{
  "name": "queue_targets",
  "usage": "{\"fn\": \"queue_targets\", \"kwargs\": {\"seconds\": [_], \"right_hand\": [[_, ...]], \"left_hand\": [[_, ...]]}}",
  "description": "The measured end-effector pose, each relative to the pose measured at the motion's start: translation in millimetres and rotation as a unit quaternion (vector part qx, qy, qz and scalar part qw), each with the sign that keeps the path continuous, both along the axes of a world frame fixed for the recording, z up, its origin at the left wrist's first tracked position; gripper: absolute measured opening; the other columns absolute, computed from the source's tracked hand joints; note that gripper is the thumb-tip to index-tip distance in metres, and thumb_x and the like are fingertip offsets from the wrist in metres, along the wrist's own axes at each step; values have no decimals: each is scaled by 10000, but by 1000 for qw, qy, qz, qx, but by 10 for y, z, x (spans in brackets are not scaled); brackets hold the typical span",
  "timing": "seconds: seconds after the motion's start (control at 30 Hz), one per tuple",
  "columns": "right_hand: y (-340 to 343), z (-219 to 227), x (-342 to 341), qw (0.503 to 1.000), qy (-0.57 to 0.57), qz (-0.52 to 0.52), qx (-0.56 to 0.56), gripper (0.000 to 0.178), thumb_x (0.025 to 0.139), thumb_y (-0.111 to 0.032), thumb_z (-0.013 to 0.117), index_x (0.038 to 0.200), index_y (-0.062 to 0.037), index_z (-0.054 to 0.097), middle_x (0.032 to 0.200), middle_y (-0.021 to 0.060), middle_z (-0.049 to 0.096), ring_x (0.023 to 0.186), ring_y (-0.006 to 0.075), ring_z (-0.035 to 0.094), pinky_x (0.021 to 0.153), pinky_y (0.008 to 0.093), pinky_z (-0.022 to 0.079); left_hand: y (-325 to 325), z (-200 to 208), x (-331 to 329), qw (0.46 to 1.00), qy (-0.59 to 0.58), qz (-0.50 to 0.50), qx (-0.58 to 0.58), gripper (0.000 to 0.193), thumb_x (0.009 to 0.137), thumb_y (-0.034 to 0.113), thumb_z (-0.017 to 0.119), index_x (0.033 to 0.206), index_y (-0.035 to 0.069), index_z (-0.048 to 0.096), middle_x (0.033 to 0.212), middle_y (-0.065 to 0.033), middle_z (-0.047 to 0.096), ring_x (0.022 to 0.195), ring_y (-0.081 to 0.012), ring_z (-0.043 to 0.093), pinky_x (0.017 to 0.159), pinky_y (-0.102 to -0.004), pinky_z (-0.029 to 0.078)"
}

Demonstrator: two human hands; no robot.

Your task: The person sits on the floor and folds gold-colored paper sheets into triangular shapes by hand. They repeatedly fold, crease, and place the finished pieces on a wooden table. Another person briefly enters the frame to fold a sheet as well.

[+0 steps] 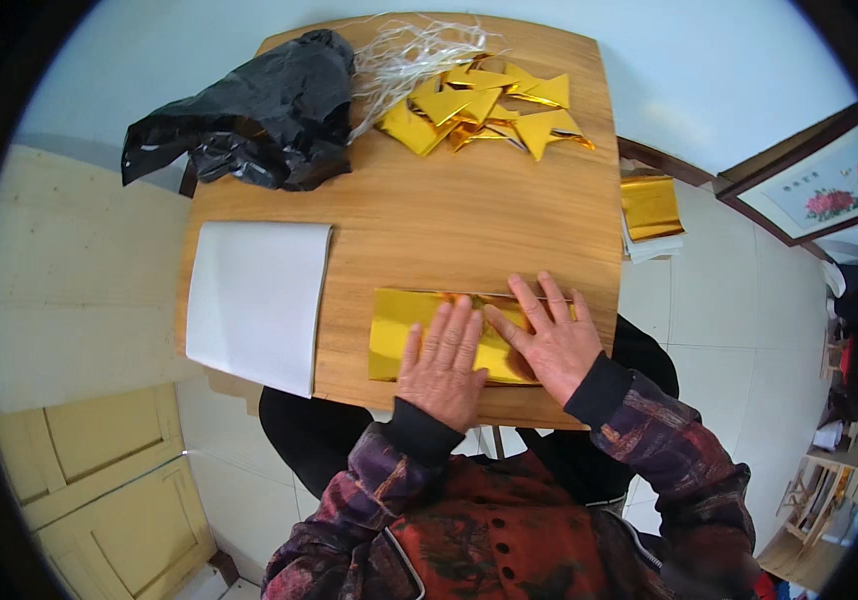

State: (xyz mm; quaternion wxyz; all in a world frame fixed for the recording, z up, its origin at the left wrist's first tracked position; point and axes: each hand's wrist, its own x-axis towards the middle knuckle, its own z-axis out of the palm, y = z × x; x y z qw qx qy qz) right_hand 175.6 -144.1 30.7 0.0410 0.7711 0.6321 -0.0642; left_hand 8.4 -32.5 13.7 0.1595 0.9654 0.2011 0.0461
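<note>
A shiny gold foil paper (394,335), long and rectangular, lies on the wooden table (429,225) close to its front edge. My left hand (444,365) rests flat on the middle of it, fingers stretched forward. On the right part of the same paper lies my right hand (554,335), its fingers spread and thumb pointing left toward the left fingertips. Neither hand grips anything. Part of the foil is hidden under both hands. Whether the paper is folded double I cannot tell.
Left of the foil lies a stack of white paper (257,300). At the back are a black plastic bag (284,110), tangled white strings (414,55) and several folded gold foil pieces (494,105). More gold paper (651,208) sits beyond the right edge. A framed picture (819,180) leans against the wall.
</note>
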Motion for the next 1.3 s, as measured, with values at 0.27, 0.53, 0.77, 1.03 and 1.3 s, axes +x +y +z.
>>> {"fn": "queue_targets", "kwargs": {"seconds": [0.27, 0.53, 0.77, 1.03, 1.3], "right_hand": [[-8, 39, -1, 1000, 20, -5, -14, 687, 836, -253, 675, 1468, -286, 408, 1562, 118, 260, 1394, 402, 285, 1043, 605, 324], [-8, 7, 0, 1000, 4, -4, 6, 724, 818, -198, 686, 1476, -276, 394, 1558, 124, 267, 1384, 390, 306, 1026, 561, 342], [-8, -19, 10, 1000, -8, -2, 16, 710, 820, -187, 675, 1472, -265, 404, 1545, 124, 302, 1377, 382, 326, 987, 503, 357], [-34, -96, 31, 1000, 5, -6, 30, 663, 830, -191, 636, 1457, -172, 424, 1547, 106, 315, 1391, 354, 322, 1003, 496, 346], [-10, -44, -573, 969, 124, -15, 213, 497, 897, -180, 507, 1355, 11, 485, 1495, 152, 389, 1421, 312, 315, 1118, 578, 222]], "left_hand": [[51, -154, 120, 999, 14, -19, -23, 869, 801, 484, 656, 1493, 70, 333, 1576, -101, 293, 1457, -258, 264, 1170, -474, 171], [22, -215, 22, 999, 21, -20, 42, 869, 816, 556, 609, 1516, 135, 313, 1587, -61, 273, 1461, -269, 240, 1167, -509, 132], [21, -229, 8, 999, 20, -28, 38, 824, 847, 562, 568, 1517, 155, 317, 1585, -53, 278, 1461, -276, 233, 1160, -521, 124], [4, -233, 16, 999, 37, -18, 31, 823, 844, 563, 578, 1507, 140, 333, 1586, -62, 275, 1463, -284, 227, 1162, -532, 108], [54, -421, 0, 977, 62, -45, 197, 702, 939, 524, 434, 1520, 154, 300, 1609, -44, 225, 1482, -247, 191, 1176, -517, 102]]}}
